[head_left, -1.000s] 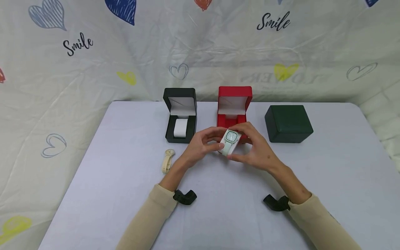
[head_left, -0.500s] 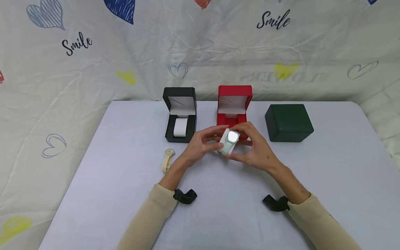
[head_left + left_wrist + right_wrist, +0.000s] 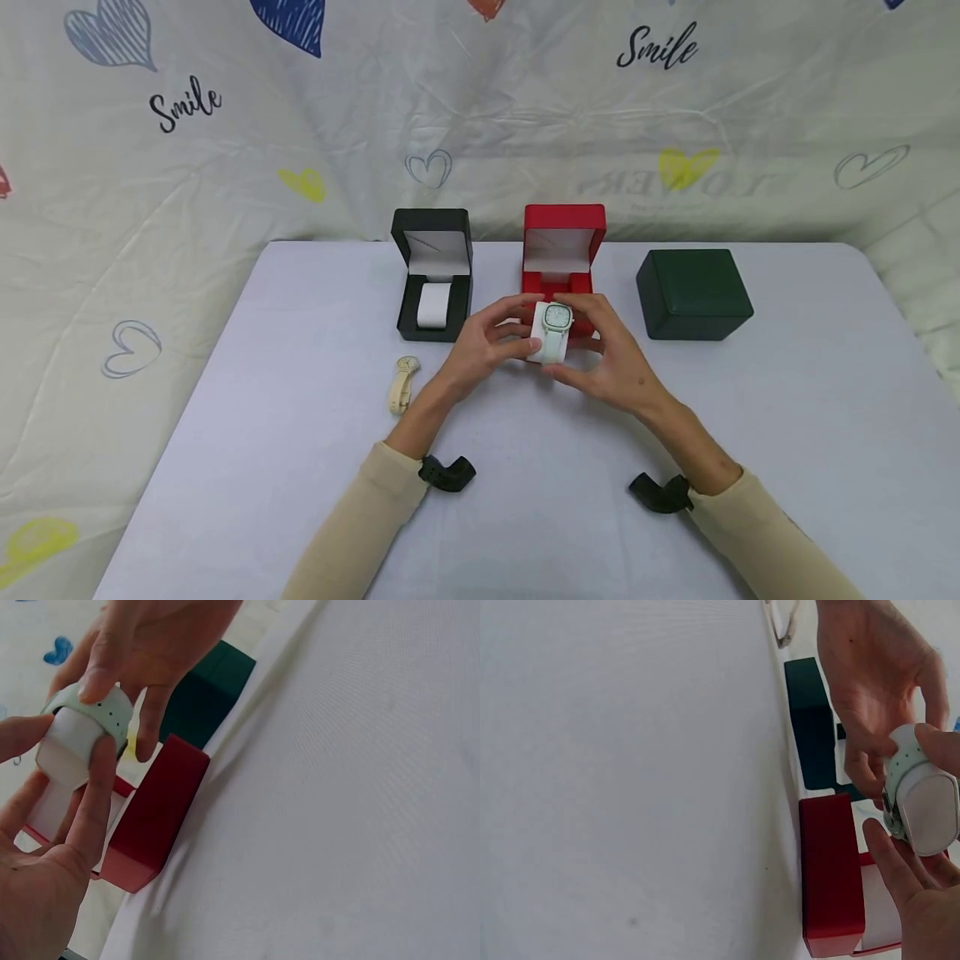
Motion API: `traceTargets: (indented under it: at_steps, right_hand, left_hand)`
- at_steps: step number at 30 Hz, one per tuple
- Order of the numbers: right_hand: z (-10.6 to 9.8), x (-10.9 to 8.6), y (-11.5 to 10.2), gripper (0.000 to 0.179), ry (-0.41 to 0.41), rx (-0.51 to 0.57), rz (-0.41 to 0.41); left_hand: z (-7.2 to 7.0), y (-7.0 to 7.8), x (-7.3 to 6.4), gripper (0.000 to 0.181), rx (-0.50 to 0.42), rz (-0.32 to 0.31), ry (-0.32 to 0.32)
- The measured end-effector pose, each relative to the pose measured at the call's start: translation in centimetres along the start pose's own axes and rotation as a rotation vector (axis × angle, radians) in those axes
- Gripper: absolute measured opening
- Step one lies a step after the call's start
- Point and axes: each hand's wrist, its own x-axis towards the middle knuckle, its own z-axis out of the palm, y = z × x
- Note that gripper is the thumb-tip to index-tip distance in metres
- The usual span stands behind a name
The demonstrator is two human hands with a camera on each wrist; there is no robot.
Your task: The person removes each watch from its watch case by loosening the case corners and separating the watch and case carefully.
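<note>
A mint-green watch (image 3: 557, 317) with a squarish dial wraps a white cushion (image 3: 67, 750). Both hands hold the pair just in front of the open red box (image 3: 564, 218). My left hand (image 3: 480, 346) grips the cushion's left side, thumb in front and fingers behind. From the other side my right hand (image 3: 607, 358) pinches the watch and cushion, thumb at the lower end and index finger near the top. In the left wrist view a right-hand fingertip presses the perforated strap (image 3: 112, 712). The red box's front is partly hidden by the hands.
An open black box (image 3: 431, 221) with a white cushion (image 3: 433, 306) inside stands left of the red one. To the right is a closed dark green box (image 3: 693, 292). A cream watch (image 3: 403, 385) lies beside my left forearm on the white-covered table (image 3: 540, 517).
The watch and cushion have turned from a slant to nearly upright and risen slightly in the head view. Both hands keep their hold; the boxes and cream watch stay put.
</note>
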Motion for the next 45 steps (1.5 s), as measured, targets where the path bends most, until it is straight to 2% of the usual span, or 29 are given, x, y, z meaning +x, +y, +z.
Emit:
traceTargets:
  at_steps: [8,22,33,45]
  right_hand:
    - [0.4,-0.01,0.14,0.092,0.017,-0.003,-0.015]
    - [0.38,-0.1,0.18,0.091,0.027,-0.04,-0.023]
    - [0.23,-0.1,0.09,0.098,0.009,-0.064,-0.014]
    - [-0.29,0.15,0.0,0.087,-0.03,-0.034,-0.01]
  left_hand:
    - [0.16,-0.05,-0.05,0.055,0.008,-0.006,0.031]
    - [0.41,-0.44,0.13,0.056,0.005,0.019,0.031]
    - [0.48,-0.33,0.08,0.058,-0.009,0.0,0.042]
    - [0.35,-0.54,-0.04,0.054,-0.016,-0.001,0.029]
